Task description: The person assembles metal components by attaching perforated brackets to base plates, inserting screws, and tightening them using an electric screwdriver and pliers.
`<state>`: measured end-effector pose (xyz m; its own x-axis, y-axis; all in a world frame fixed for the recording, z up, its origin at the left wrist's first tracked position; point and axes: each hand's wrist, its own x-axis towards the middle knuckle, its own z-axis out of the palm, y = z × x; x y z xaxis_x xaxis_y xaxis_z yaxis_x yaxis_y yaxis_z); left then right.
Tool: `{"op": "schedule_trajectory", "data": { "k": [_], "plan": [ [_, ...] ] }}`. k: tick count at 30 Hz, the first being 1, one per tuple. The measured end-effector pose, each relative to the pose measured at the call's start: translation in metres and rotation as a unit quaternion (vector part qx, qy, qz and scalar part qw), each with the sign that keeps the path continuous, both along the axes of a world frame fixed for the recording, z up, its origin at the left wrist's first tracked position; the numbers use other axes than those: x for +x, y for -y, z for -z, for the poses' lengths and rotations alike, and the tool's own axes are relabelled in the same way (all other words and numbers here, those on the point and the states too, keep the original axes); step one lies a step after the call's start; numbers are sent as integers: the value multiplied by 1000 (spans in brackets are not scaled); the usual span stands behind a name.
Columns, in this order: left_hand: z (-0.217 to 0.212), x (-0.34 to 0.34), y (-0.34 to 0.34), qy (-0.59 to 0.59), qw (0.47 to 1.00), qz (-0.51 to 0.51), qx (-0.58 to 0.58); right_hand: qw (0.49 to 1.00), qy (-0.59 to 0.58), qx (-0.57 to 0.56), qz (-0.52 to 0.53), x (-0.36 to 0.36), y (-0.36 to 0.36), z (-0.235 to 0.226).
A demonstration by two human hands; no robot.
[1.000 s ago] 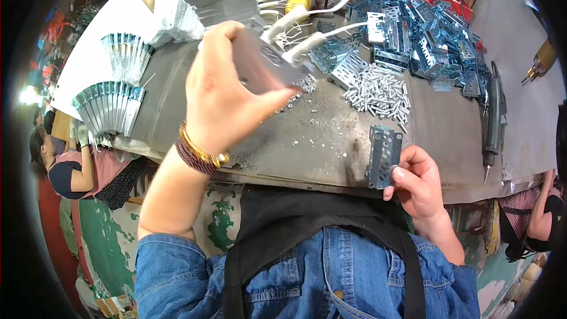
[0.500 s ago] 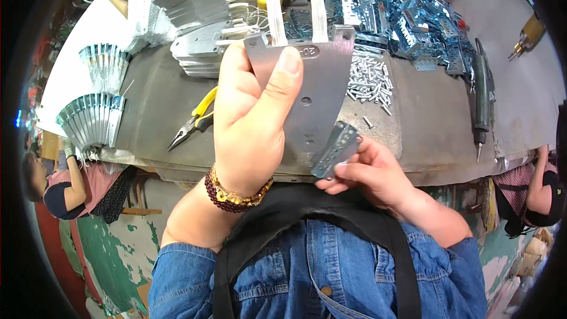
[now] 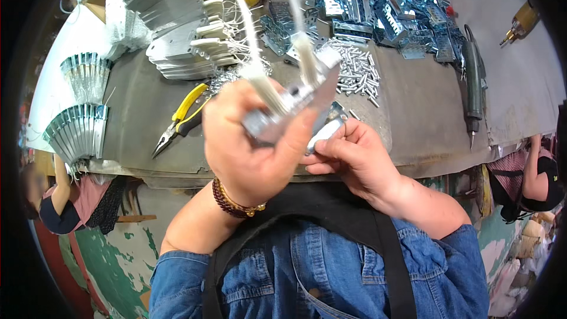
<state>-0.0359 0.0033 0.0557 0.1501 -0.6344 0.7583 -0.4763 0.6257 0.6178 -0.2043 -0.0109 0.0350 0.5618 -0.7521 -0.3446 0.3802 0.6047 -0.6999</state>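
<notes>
Clamps steel plate in left hand, bracket in right hand, above worktop towards its near edge; probably stiff, slippery (barring pliable white leads), best held by plate sides.

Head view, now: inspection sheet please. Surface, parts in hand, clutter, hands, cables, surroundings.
Surface: grey bench top, stained.
Parts in hand: metal plate, blurred; small bracket, partly hidden. Whether they touch: cannot tell.
Clutter: heaped blue-tinted brackets, piled silver pins, stacked plates, yellow-and-black pliers, dark pen-shaped tool.
Hands: left hand grips the plate; right hand pinches the bracket.
Cables: two white leads on the held plate; thin white wires along the stacked plates. Visible damage: nothing seen.
Surroundings: one person at left, another at right; peeling green paint below the bench.
</notes>
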Motion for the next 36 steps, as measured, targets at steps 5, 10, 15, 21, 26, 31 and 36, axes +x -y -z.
{"op": "schedule_trajectory", "data": {
  "k": [5,10,15,21,26,31,36],
  "plan": [
    [43,13,-4,103,988,109,34,999,17,-43,6,3,4,3],
    [55,12,-10,58,981,155,99,993,-3,-101,-63,-1,8,-21],
    [65,27,-16,119,990,22,69,685,-344,-642,-15,-35,38,-31],
    [53,17,-1,-371,846,275,266,589,-554,-588,-21,-35,40,7],
    [68,24,3,-533,580,506,352,544,-555,-626,-63,-32,46,9],
    [61,13,1,-592,500,488,402,663,-414,-622,-35,-31,43,3],
    [56,7,-4,-592,528,468,389,823,-295,-485,-8,-34,33,-1]
  ]
}}
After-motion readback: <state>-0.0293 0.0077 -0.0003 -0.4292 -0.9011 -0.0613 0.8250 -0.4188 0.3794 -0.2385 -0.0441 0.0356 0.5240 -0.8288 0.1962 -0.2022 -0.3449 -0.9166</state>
